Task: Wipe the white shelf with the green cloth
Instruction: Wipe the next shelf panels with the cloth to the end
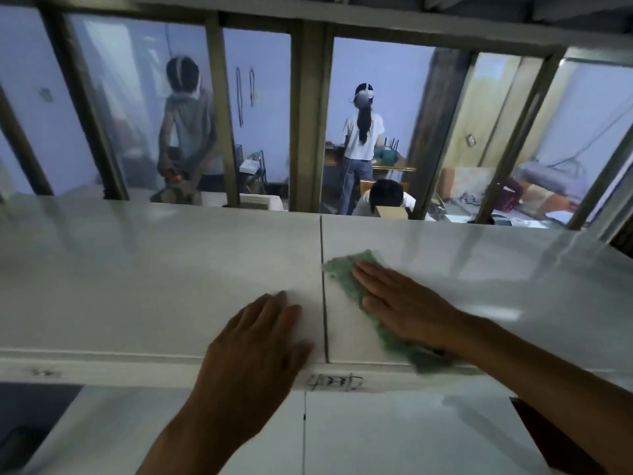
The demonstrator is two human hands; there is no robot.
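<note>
Looking down at the white shelf [137,275], it's the biggest thing under my hands — a glossy top that runs out well past both of them to either side, with a thin dark seam [323,286] cutting front to back right between them. Beyond my fingertips is a glass partition [308,114] with dull metal posts, and through it I can see three people: one standing with their back to me straight ahead of my right hand, one bent low just below that person, and a blurrier one off beyond my left hand. Below my wrists there's a lower white surface [394,437], and on the shelf's front edge near my left hand some scribbled black marks [334,383] I can't read.

The green cloth [346,272] lies flat on the shelf just right of the seam, running from ahead of my fingertips back to the front edge, where a blurry corner hangs over.

My right hand [404,306] is flat on the cloth, fingers straight and together, pressing down — not gripping. My left hand [260,351] rests palm-down on the bare shelf just left of the seam, fingers relaxed, holding nothing.
</note>
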